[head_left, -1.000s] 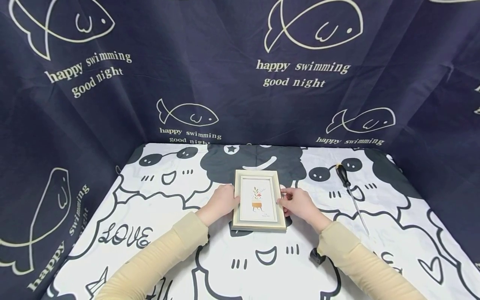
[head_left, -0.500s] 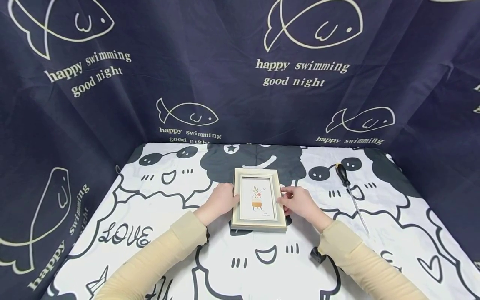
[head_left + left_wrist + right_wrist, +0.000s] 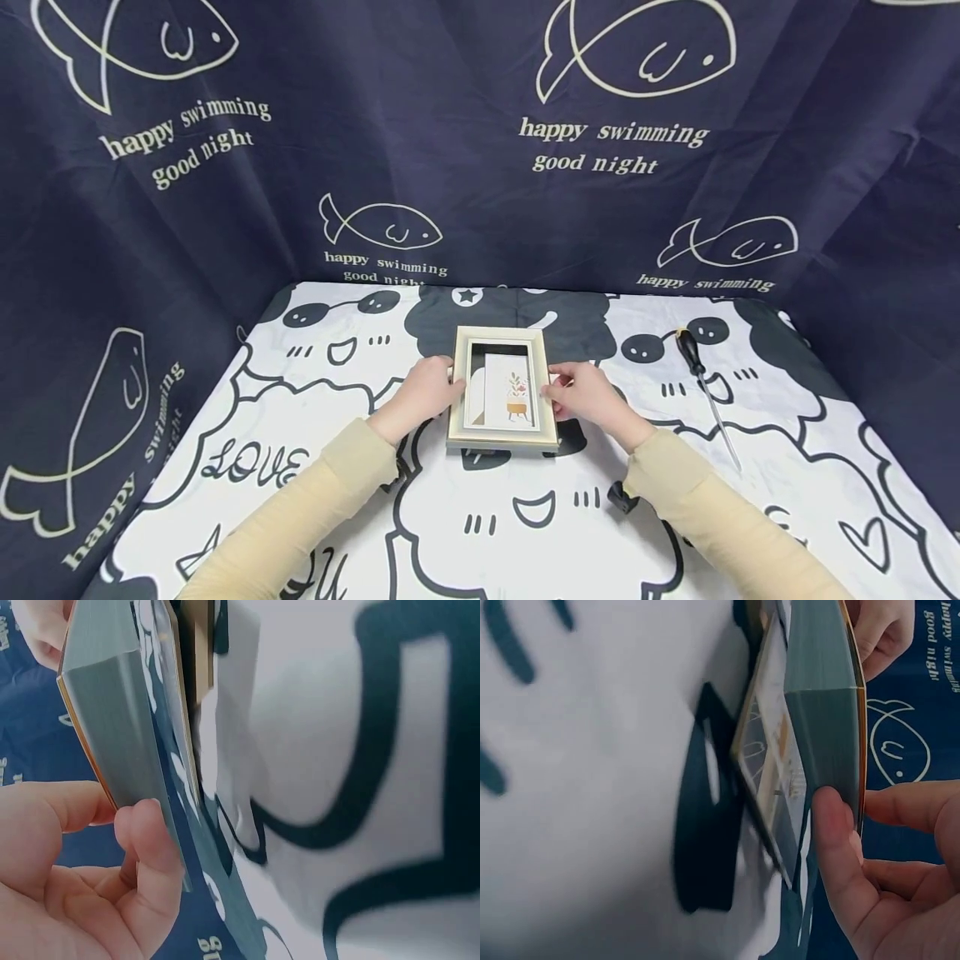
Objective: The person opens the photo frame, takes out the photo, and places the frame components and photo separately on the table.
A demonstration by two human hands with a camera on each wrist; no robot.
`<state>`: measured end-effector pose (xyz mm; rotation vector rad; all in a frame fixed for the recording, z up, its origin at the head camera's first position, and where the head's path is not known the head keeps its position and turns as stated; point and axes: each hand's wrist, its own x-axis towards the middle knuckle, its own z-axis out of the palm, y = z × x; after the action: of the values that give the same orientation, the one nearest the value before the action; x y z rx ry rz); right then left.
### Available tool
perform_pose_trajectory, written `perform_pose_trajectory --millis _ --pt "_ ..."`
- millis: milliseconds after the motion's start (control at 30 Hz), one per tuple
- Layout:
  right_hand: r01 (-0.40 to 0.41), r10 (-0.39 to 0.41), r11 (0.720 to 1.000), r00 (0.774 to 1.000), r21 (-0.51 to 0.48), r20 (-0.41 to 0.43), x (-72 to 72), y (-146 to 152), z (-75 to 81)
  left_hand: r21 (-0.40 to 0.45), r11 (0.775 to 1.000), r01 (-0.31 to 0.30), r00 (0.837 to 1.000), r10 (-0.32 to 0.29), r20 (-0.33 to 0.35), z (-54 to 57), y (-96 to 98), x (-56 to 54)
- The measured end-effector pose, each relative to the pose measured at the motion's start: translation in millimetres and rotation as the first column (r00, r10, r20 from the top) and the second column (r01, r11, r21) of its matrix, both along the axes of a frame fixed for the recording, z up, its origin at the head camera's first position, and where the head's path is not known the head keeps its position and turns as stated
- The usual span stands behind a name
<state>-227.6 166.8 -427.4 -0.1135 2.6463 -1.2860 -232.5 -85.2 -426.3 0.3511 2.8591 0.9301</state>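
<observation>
A cream picture frame (image 3: 459, 392) is held raised above the patterned cloth. My left hand (image 3: 422, 393) pinches its left side, and my right hand (image 3: 588, 393) pinches its right side between thumb and fingers. Through the frame's opening a white picture card (image 3: 517, 387) with a plant drawing shows, shifted to the right. In the right wrist view, the frame's grey-green side (image 3: 829, 742) stands apart from a thin glossy panel (image 3: 769, 765) beneath it. The left wrist view shows the same gap between the frame (image 3: 112, 720) and flat pieces below.
A screwdriver (image 3: 705, 383) with a black handle lies to the right on the patterned cloth (image 3: 337, 500), its shaft pointing toward the front. A dark blue curtain (image 3: 480, 150) with fish prints hangs behind and at both sides.
Both hands have raised the frame and moved it slightly left and away. The picture card, earlier centred in the opening, now lies behind, apart from the frame. The screwdriver has stayed put.
</observation>
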Motion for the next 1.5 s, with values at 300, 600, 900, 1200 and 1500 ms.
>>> perform_pose_trajectory --millis 300,600,900,1200,1500 --pt "-0.012 0.014 0.999 0.999 0.053 -0.032 -8.4 -19.6 3.8 -0.011 1.0 -0.01 1.0 0.009 -0.023 3.4 -23.4 -8.4" --pt "0.023 -0.02 0.999 0.998 -0.045 0.057 -17.8 -43.8 5.7 0.003 1.0 -0.019 1.0 0.019 -0.025 4.2 -49.7 -20.1" --pt "0.001 0.002 0.996 0.999 -0.085 0.04 -30.9 -67.4 5.7 -0.012 0.999 -0.039 0.999 0.039 -0.025 3.1 -74.0 -27.2" --pt "-0.029 0.031 0.997 0.999 -0.072 0.03 -44.4 -92.6 9.4 -0.056 0.996 -0.064 0.995 0.059 -0.084 -0.5 -95.9 -34.8" --pt "0.011 0.024 0.976 0.987 -0.219 0.157 -54.9 -115.2 2.1 -0.073 0.994 -0.082 0.996 0.079 -0.046 -8.3 -118.1 -46.7"
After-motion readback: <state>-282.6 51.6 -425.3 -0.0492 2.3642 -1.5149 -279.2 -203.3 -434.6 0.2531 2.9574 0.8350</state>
